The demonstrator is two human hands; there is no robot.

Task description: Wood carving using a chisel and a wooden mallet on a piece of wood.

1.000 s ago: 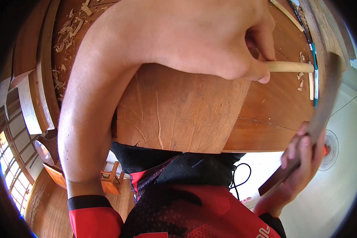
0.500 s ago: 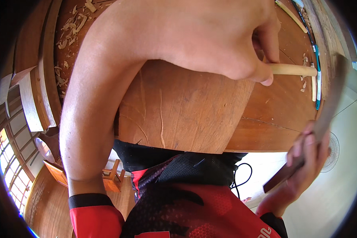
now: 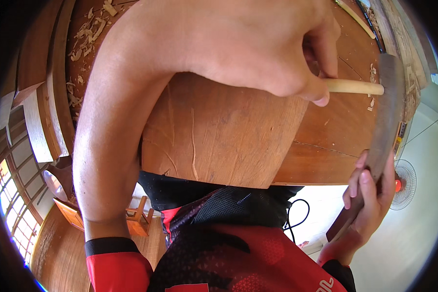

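Observation:
Pinched between the thumb and fingers of my left hand (image 3: 258, 51) is a pale wooden rod (image 3: 356, 86), pointing right, over the edge of a brown wooden board (image 3: 219, 138). My right hand (image 3: 370, 204) grips the lower part of a long, dark, flat bar (image 3: 385, 117) at the right. The bar's upper part stands upright beside the rod's tip and appears to meet it. The board lies on a wooden table (image 3: 321, 163) beneath my left forearm.
Curled wood shavings (image 3: 87, 39) lie at the upper left. Another pale stick (image 3: 355, 18) and a dark pen-like item (image 3: 367, 17) are at the upper right. Wooden planks (image 3: 39, 121) line the left side. A fan (image 3: 405, 185) stands below on the right.
The bar in my right hand has swung left to the rod's tip, from farther right half a second ago, and now covers part of the teal pen-like item. My left hand has shifted only slightly.

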